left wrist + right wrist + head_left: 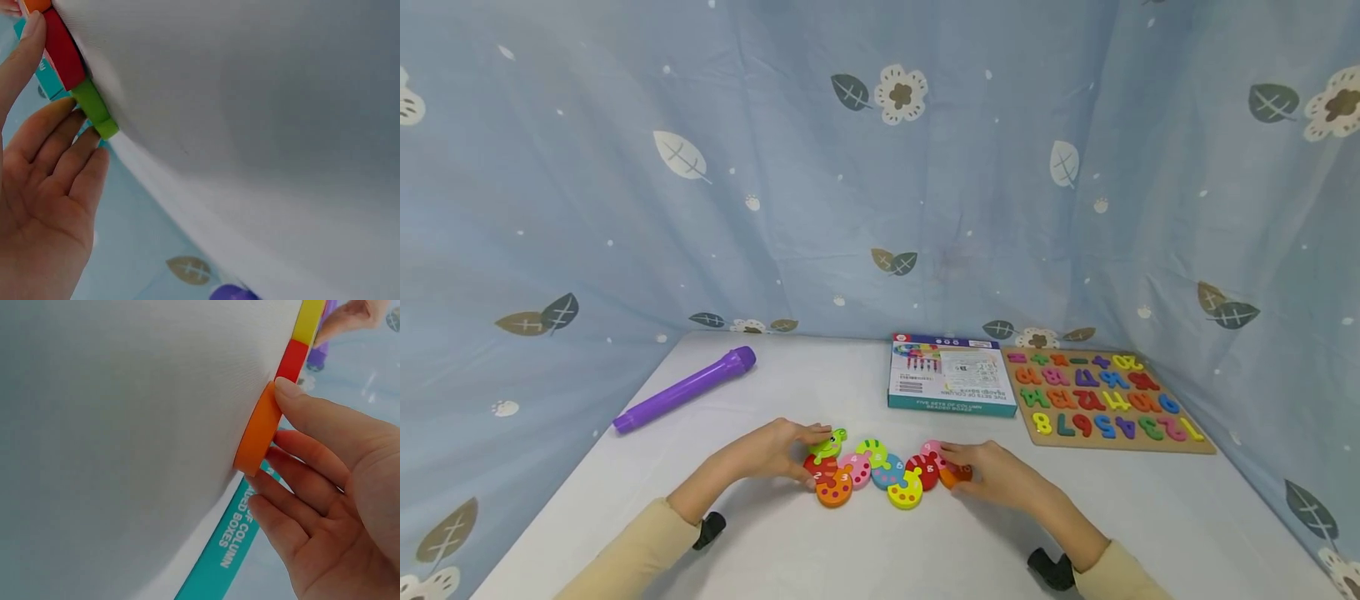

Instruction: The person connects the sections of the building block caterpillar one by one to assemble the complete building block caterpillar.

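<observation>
A wooden caterpillar number puzzle (906, 493) lies on the white table as a wavy row of several joined, coloured pieces. My left hand (769, 451) grips its left end, thumb against the red piece (64, 50) and fingertips at the green head piece (92, 103). At the right end, my right hand (995, 475) holds the orange piece (259, 431) between thumb and fingers. Its fingers partly cover the orange and pink pieces in the head view. Both ends of the row appear flat on the tabletop.
Behind the puzzle lies a flat teal-edged box (952, 407). A board of coloured numbers (1097, 400) is to its right. On the left rests a purple tube-shaped thing (685, 389) with a wider end. A patterned blue curtain (880, 183) hangs behind the table (820, 558).
</observation>
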`<state>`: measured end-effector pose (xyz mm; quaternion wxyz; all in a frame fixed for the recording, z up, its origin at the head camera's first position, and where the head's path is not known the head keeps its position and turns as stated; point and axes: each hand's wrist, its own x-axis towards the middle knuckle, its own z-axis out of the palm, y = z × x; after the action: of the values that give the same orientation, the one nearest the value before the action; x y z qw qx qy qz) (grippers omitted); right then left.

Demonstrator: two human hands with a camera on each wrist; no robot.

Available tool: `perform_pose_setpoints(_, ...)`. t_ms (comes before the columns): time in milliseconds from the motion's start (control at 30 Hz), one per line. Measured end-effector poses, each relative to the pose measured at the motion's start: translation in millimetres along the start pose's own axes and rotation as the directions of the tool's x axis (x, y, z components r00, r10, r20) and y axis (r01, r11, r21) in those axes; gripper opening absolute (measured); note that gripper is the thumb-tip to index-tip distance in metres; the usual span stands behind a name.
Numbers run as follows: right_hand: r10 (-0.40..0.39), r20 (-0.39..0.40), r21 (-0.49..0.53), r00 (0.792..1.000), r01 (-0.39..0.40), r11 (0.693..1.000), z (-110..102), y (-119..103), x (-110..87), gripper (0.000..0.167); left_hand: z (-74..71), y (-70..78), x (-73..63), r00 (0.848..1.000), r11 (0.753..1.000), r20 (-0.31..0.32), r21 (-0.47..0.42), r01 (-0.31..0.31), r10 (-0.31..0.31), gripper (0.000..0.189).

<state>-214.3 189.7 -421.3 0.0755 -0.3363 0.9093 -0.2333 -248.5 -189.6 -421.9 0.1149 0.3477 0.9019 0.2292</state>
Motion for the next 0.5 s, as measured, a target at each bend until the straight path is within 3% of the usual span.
perform_pose_setpoints(500, 0.078, -0.005, -0.018, 0.997, -0.078, 0.997, 0.1, 6.8, -12.7, 0.048, 0.8, 6.2, 11.5, 1.000, 1.000, 0.017, -0.004, -0.015, 0.016, 0.073)
